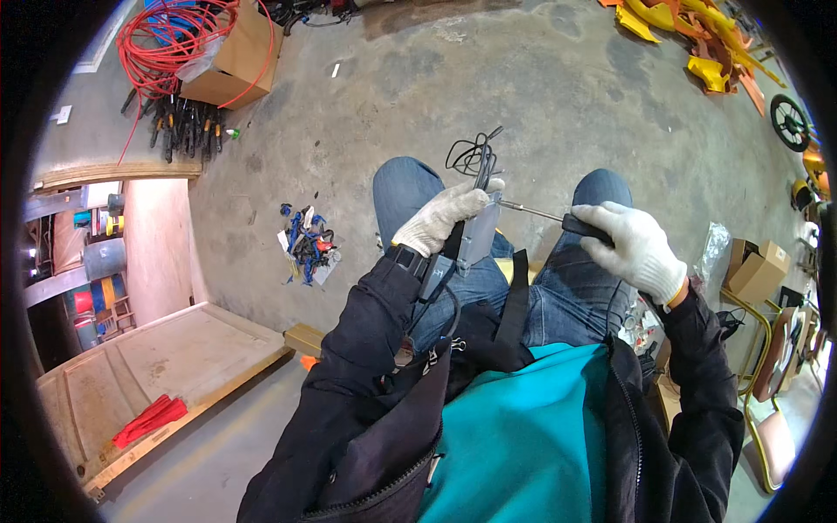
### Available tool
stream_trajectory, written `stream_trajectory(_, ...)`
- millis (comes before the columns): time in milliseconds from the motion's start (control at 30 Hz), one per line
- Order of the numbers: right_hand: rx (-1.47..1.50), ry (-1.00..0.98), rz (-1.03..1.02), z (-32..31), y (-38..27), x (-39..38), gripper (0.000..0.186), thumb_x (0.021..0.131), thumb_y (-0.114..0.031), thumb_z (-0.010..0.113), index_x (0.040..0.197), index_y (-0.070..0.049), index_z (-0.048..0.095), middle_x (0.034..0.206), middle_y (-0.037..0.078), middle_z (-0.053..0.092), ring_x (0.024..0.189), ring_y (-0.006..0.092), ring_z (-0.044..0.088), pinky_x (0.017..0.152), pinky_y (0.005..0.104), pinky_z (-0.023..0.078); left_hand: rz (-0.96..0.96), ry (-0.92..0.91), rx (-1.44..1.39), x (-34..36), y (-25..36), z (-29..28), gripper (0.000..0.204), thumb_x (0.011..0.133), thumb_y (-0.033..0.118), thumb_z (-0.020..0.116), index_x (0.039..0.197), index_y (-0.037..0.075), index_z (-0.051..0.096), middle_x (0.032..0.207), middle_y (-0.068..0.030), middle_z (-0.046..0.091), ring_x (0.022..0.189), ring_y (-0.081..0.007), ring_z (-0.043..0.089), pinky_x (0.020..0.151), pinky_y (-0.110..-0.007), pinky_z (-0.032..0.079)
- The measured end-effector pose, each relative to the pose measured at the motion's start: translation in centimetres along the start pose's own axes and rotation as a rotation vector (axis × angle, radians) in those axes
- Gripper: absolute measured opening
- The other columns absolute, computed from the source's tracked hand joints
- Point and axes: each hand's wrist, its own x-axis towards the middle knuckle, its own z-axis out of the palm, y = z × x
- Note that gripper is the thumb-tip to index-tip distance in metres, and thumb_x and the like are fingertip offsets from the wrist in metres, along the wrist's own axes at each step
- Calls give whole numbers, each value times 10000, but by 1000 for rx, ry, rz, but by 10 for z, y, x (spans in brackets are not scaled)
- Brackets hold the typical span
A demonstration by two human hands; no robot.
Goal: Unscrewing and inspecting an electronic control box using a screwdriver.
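Note:
In a white work glove, my left hand [445, 216] is closed around a grey, flat-sided device [478, 240] above my lap. A bundle of black cable [472, 158] sticks up past my left fingers and loops beyond them. My right hand [641, 248], also gloved, grips the black handle of a screwdriver [586, 228]. Its metal shaft points left, and the tip reaches the upper edge of the device; whether it sits in a screw is too small to tell. My left palm hides part of the device.
Blue and black scraps [307, 244] lie on the floor to the left. Further off stand a cardboard box [237, 65] and red coiled cable [161, 52]. Yellow plastic parts [711, 74] lie far right. A wooden board [166, 366] with a red cloth [150, 422] is at near left, a chair frame [760, 349] at right.

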Motion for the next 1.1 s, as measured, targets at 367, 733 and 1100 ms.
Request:
stream_trajectory(367,158,84,90,20,9,-15,450,923,-184,703,1362,-90,683,1000,91,717,827,255,702,744,405,577,77,41,105,-6,2,5,834,889,645,790,1507,115,609,1329,-29,672,1200,-155,607,1075,-328,438)
stream_trajectory(733,1152,-222,780,-15,-6,-7,390,1017,-289,625,1278,-5,684,841,32,658,525,42,502,409,198,356,47,79,130,-10,4,8,701,903,601,802,1398,127,655,1232,16,629,1142,-119,533,1018,-278,395)
stream_trajectory(1100,635,-161,344,12,7,-13,299,1024,-255,610,1137,11,688,770,33,642,609,140,594,555,305,476,52,48,150,-5,-2,2,738,864,606,831,1374,98,673,1273,-13,653,1190,-153,552,1072,-315,397)
